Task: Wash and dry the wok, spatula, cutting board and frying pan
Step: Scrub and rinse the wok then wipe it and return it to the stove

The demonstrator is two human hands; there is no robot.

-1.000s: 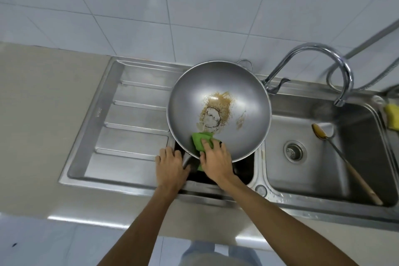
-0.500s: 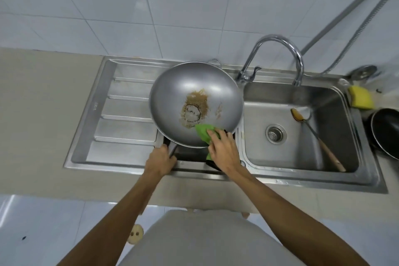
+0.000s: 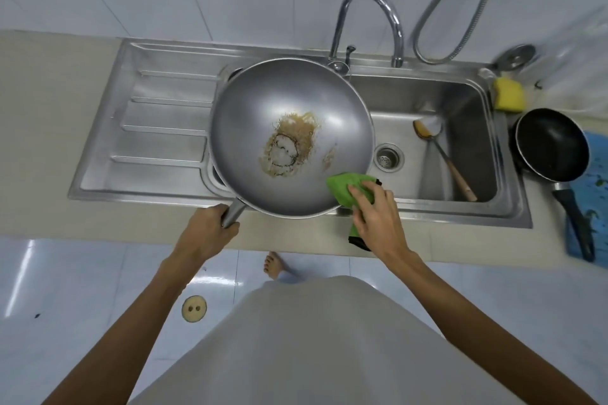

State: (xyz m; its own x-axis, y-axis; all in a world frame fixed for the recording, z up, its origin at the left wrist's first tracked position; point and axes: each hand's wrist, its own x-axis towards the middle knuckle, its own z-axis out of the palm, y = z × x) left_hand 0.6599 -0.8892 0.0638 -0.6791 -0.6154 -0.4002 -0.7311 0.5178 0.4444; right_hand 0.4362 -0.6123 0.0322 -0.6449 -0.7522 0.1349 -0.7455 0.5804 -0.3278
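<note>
Left hand (image 3: pixel 210 230) is wrapping round the handle (image 3: pixel 234 212), holding the wok (image 3: pixel 289 102) over the sink (image 3: pixel 158 141). Right hand (image 3: pixel 378 220) is gripping a green cloth (image 3: pixel 347 189), fingers curling over it at the near rim. The wok is looking heavy, rigid and probably slick, so the handle is the sound hold. Residue (image 3: pixel 289 148) is sitting mid-bowl, the spatula (image 3: pixel 444 158) is lying in the right basin, and the frying pan (image 3: pixel 552 145) is sitting on the counter.

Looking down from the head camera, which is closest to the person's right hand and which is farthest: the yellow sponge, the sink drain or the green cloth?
1. green cloth: gripped in the right hand, at the near rim of the wok.
2. sink drain: just beyond the hand, in the basin floor.
3. yellow sponge: on the sink's far right corner.
</note>
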